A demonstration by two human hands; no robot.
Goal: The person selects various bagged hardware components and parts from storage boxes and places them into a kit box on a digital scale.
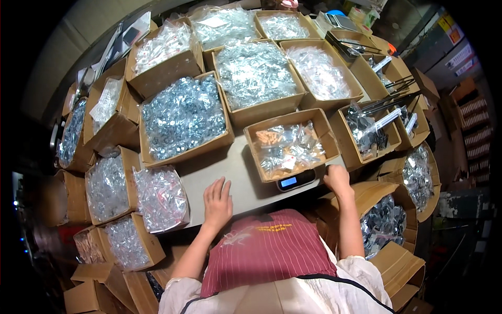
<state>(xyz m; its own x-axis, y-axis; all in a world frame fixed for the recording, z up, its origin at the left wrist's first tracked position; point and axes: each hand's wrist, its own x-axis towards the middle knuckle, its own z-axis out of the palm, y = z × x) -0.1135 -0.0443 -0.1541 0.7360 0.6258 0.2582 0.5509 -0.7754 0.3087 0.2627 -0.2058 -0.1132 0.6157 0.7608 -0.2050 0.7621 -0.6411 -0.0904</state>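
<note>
On the scale (306,179) sits a small open carton (327,137), covering most of it and leaving only the near edge with its lit blue display in view. Inside the carton lie clear pouches (287,152), some with orange-brown pieces (268,137). As a judgement, the filling is well advanced: pouches cover much of the inside, yet bare wall shows above them. The top stands open, so closing it is not done. Whether the contents are complete cannot be told.

The left hand (218,203) is to the left of the scale, well apart from it, palm down on the grey surface (230,162) with fingers loosely stretched and nothing visible in its grasp. The right hand (336,179) is just right of the scale, by the carton's near corner, with fingers curled in; whether it grips anything cannot be told. Both forearms reach forward, spread to either side of the scale. Beyond the scale and to its left, larger cartons (209,144) are heaped with bagged parts.
</note>
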